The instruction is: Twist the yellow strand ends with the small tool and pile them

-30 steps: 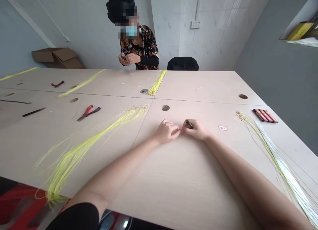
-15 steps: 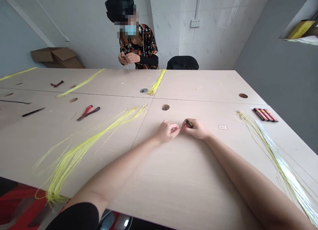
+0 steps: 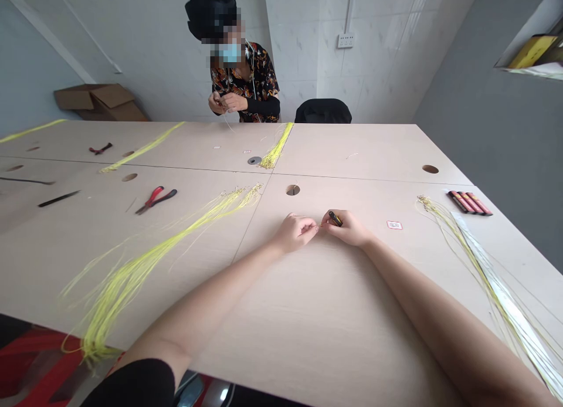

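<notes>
In the head view my left hand (image 3: 301, 231) is closed in a pinch near the middle of the table. Its fingertips almost meet those of my right hand (image 3: 348, 229); a tiny thin piece seems to show between them, too small to name. Within my right hand's closed fingers is a small black tool with a yellow stripe (image 3: 335, 218), its end sticking up. The rest of that tool is hidden by the fingers. To the left lies a long bundle of yellow strands (image 3: 176, 238), its knotted or metal-tipped ends toward the table's middle.
Red-and-black pliers (image 3: 156, 200) and a black pen-like tool (image 3: 59, 198) lie at left. At right are several red-black cylinders (image 3: 470, 203), more yellow strands (image 3: 468, 246), a pale strip (image 3: 497, 278) and a small label (image 3: 394, 225). Across the table (image 3: 308, 331), a person (image 3: 246, 78) handles a thin strand.
</notes>
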Demonstrator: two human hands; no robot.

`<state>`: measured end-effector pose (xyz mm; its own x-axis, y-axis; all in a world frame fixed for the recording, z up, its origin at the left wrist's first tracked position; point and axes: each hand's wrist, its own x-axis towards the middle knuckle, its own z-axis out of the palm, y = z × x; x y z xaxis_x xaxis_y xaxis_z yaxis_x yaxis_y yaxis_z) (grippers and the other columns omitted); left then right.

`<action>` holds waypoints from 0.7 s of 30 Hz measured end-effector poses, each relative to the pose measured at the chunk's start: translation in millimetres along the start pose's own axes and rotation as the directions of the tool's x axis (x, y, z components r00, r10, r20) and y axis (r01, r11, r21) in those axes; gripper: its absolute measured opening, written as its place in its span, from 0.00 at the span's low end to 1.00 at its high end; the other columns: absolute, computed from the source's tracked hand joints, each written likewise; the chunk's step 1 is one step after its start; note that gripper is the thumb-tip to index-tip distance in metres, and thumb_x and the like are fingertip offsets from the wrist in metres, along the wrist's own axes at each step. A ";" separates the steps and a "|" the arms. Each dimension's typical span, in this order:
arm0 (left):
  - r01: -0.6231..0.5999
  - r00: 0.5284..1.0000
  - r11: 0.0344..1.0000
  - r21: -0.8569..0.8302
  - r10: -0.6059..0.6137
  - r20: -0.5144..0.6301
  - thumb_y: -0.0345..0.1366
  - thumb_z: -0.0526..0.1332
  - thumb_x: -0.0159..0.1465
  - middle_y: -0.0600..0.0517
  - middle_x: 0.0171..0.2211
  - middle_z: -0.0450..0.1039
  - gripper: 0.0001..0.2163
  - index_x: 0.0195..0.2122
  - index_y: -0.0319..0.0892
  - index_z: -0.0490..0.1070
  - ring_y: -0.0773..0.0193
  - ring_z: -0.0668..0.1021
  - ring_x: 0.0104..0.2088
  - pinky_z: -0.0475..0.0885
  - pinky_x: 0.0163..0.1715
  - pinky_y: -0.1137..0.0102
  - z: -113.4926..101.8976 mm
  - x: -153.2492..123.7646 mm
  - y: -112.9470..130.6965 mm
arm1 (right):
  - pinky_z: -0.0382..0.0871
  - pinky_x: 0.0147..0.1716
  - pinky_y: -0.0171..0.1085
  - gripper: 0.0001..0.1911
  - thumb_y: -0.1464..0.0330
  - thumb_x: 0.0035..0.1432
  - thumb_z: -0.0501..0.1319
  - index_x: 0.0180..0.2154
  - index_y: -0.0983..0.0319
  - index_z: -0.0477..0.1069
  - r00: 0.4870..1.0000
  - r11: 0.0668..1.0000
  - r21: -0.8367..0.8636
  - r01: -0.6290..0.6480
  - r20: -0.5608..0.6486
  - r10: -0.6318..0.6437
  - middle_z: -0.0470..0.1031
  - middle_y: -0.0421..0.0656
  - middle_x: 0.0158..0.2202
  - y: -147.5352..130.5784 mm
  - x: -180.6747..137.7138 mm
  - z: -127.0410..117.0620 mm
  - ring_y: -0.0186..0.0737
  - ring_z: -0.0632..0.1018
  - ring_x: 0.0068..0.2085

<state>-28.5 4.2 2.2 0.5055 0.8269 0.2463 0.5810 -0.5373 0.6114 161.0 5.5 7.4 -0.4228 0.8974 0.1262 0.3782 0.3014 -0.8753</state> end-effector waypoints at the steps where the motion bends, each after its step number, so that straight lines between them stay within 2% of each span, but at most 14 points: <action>1: 0.001 1.000 1.000 -0.004 -0.001 -0.003 0.40 0.52 0.61 0.58 0.17 0.59 0.14 0.20 0.40 0.64 0.71 0.64 0.21 0.61 0.38 0.70 0.0 0.0 -0.1 | 0.54 0.25 0.33 0.07 0.67 0.47 0.54 0.27 0.63 0.68 1.000 1.000 -0.003 0.000 0.000 0.000 0.61 0.35 0.21 0.0 0.1 -0.1 0.30 0.60 0.24; 10: 0.018 1.000 1.000 0.024 -0.018 -0.019 0.41 0.52 0.62 0.57 0.18 0.65 0.15 0.22 0.40 0.67 0.70 0.66 0.22 0.63 0.40 0.69 0.1 -0.4 0.0 | 0.53 0.24 0.32 0.07 0.67 0.48 0.55 0.28 0.63 0.69 1.000 1.000 0.006 -0.018 -0.016 0.018 0.59 0.35 0.20 4.7 0.5 0.5 0.29 0.59 0.23; 15: 0.004 1.000 1.000 0.013 -0.004 -0.024 0.41 0.52 0.62 0.58 0.17 0.63 0.16 0.21 0.40 0.67 0.71 0.66 0.22 0.63 0.39 0.70 0.5 -0.4 0.1 | 0.53 0.23 0.32 0.08 0.65 0.46 0.58 0.29 0.63 0.69 0.998 0.996 0.060 -0.064 0.003 0.064 0.56 0.34 0.19 3.4 -1.1 0.4 0.29 0.58 0.23; 21: -0.022 1.000 0.999 0.041 0.023 -0.017 0.41 0.53 0.61 0.58 0.16 0.62 0.15 0.21 0.40 0.67 0.71 0.66 0.22 0.63 0.37 0.71 0.9 -0.4 -0.8 | 0.53 0.23 0.32 0.08 0.65 0.48 0.57 0.27 0.63 0.69 0.999 0.997 0.055 -0.049 0.016 0.048 0.57 0.34 0.19 -2.5 -0.9 0.1 0.29 0.58 0.23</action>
<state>-28.7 4.1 1.0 0.5078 0.8171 0.2730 0.5955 -0.5619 0.5741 160.4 4.0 9.5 -0.4174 0.9056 0.0761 0.3530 0.2387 -0.9046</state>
